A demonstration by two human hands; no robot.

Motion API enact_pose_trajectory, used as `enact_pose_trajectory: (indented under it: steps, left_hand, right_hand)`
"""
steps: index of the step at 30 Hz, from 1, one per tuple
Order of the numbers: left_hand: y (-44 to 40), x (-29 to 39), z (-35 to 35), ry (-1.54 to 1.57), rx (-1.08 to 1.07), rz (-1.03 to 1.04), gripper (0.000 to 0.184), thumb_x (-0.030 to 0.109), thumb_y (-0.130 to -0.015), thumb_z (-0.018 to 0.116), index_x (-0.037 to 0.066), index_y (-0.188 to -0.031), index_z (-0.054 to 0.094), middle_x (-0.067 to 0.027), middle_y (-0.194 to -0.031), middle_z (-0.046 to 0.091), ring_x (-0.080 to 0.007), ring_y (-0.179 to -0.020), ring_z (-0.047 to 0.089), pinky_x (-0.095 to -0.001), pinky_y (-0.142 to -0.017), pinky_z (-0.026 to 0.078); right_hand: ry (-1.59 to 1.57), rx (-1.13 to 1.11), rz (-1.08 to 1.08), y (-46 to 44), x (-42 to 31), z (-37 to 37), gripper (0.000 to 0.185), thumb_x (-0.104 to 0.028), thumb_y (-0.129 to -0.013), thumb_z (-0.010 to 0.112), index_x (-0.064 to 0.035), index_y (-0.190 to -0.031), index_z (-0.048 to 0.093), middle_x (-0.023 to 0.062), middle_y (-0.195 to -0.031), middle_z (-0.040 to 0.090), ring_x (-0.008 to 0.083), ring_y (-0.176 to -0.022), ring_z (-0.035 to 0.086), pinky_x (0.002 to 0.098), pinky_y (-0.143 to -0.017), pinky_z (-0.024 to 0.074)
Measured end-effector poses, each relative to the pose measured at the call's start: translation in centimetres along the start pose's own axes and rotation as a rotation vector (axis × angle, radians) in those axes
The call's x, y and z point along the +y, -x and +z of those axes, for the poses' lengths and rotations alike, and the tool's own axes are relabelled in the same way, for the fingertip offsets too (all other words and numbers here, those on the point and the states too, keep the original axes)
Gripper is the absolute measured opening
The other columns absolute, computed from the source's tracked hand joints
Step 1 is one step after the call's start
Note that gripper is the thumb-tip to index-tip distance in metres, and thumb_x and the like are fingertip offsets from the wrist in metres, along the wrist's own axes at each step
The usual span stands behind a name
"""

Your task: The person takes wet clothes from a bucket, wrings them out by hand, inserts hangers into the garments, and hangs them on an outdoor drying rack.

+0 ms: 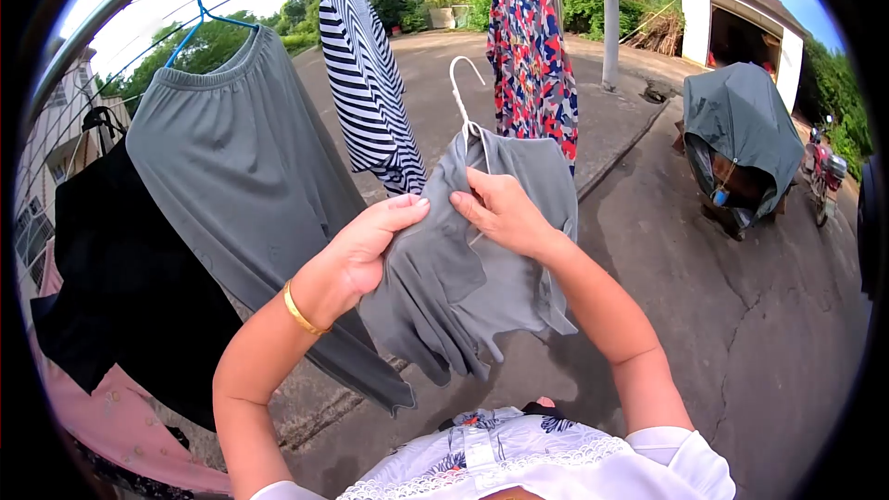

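Note:
A grey garment (444, 278) hangs in front of me on a white hanger (460, 93), whose hook stands free above it. My left hand (375, 236) pinches the garment's left part between thumb and fingers; a gold bangle circles that wrist. My right hand (500, 208) grips the cloth just below the hanger's neck, its fingertips partly behind a fold. Left of the hands, grey trousers (250, 148) hang from a blue hanger (199, 18).
Beyond the hands hang a striped garment (370, 83) and a red and blue patterned one (532, 56). Black clothing (130, 268) and pink cloth (102, 407) hang at left. A pole (609, 18), a covered vehicle (741, 134) and a motorcycle (824, 171) stand to the right.

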State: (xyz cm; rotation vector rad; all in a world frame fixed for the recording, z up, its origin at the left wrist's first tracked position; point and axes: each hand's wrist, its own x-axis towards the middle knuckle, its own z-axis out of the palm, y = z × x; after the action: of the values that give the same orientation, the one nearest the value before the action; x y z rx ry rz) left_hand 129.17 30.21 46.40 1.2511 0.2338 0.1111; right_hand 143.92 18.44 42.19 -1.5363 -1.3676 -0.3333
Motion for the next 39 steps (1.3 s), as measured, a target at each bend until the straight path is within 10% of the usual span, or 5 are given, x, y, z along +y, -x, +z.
enact_pose_trajectory:
  steps: [3,11,24,30,39]
  left_hand:
    - [0.9,1.9,2.1,0.082,-0.04,-0.072,0.024,0.012,-0.083,0.053,0.003,-0.104,0.05,-0.007,-0.099,0.058,-0.016,-0.087,0.058,-0.0316,-0.079,0.048]
    - [-10.4,4.8,5.7,-0.299,0.279,0.274,0.004,0.008,-0.081,0.053,0.006,-0.083,0.05,-0.0024,-0.08,0.056,-0.0135,-0.075,0.057,-0.0301,-0.07,0.048]
    - [-33.8,21.2,4.9,-0.304,0.479,1.084,0.013,0.002,-0.069,0.059,0.008,-0.075,0.049,-0.0005,-0.07,0.048,-0.0105,-0.064,0.047,-0.025,-0.055,0.038]
    - [-38.7,23.8,6.4,-0.858,1.181,0.913,0.016,0.003,-0.07,0.049,0.001,-0.085,0.052,-0.0094,-0.081,0.054,-0.0196,-0.076,0.054,-0.0294,-0.065,0.041]
    - [-39.2,19.9,9.5,-0.901,1.273,0.848,0.028,0.013,-0.077,0.047,0.002,-0.102,0.05,-0.0208,-0.099,0.056,-0.0333,-0.094,0.054,-0.039,-0.079,0.042]
  right_hand:
    - [-0.408,-0.369,0.035,-1.4,0.5,-1.6,0.037,-0.035,-0.086,0.048,0.0002,-0.075,0.049,0.0049,-0.058,0.053,0.0081,-0.05,0.052,0.0243,-0.047,0.0415]
    - [-0.729,-0.111,0.283,-3.9,9.4,-6.0,0.025,-0.026,-0.089,0.043,-0.0028,-0.091,0.053,0.0005,-0.063,0.053,0.0051,-0.049,0.05,0.0172,-0.042,0.0367]
    - [-0.45,-0.537,0.627,3.8,28.3,-11.5,0.013,-0.013,-0.085,0.047,-0.0018,-0.087,0.054,0.0016,-0.066,0.055,0.0074,-0.054,0.052,0.0213,-0.047,0.0424]
    - [-0.443,-0.503,0.731,6.0,31.9,-14.3,0.016,-0.015,-0.083,0.047,-0.0041,-0.091,0.056,0.0001,-0.067,0.057,0.007,-0.056,0.053,0.0209,-0.048,0.0414]
    - [-0.468,-0.492,0.808,7.3,34.0,-16.6,0.016,-0.013,-0.081,0.049,-0.0024,-0.091,0.055,0.0005,-0.064,0.055,0.0072,-0.053,0.052,0.021,-0.047,0.0405]
